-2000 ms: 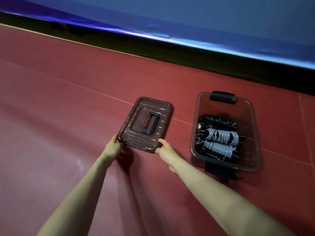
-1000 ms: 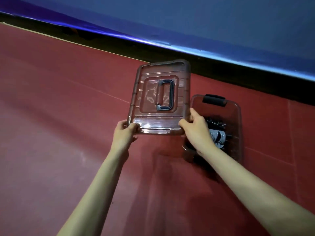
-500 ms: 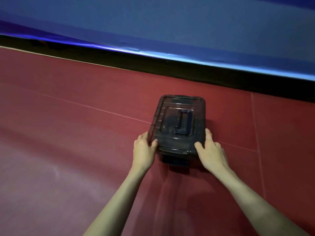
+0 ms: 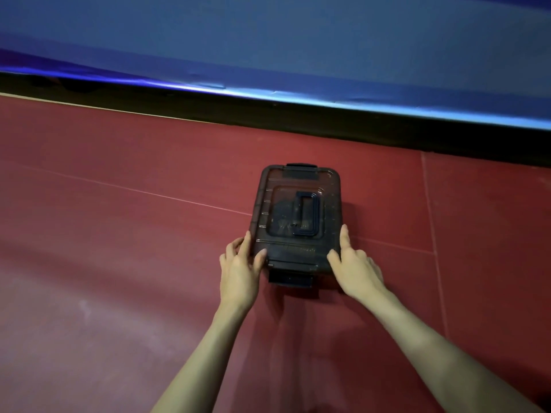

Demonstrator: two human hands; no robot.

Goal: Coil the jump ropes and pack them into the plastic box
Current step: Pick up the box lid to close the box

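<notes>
Fingers first: on our left hand (image 4: 238,272) the fingers (image 4: 245,242) lie straight along the near left corner of the lid (image 4: 298,210), thumb resting on the lid's top edge, pressing rather than curling round anything. Our right hand (image 4: 356,271) mirrors it, index finger stretched up the right side wall, thumb on the near right corner, the other fingers relaxed and apart on the floor side. Nothing is pinched; both hands simply bracket the plastic box (image 4: 335,257).

The box sits on the red floor (image 4: 119,263), lid on, near the black skirting under the blue wall padding (image 4: 268,40). Through the tinted lid we make out only a dark mass; the jump ropes themselves cannot be told apart here.

The near latch (image 4: 290,278) hangs down and looks unfastened; the far latch (image 4: 300,169) lies over the lid's far edge.

Handling, as we judge it: thin rigid plastic, light, smooth and a bit slick on the walls, so squeezing the sides gives a poor hold. The folded carry handle (image 4: 305,216) in the lid's recess is the place to lift from, once both latches are snapped.
</notes>
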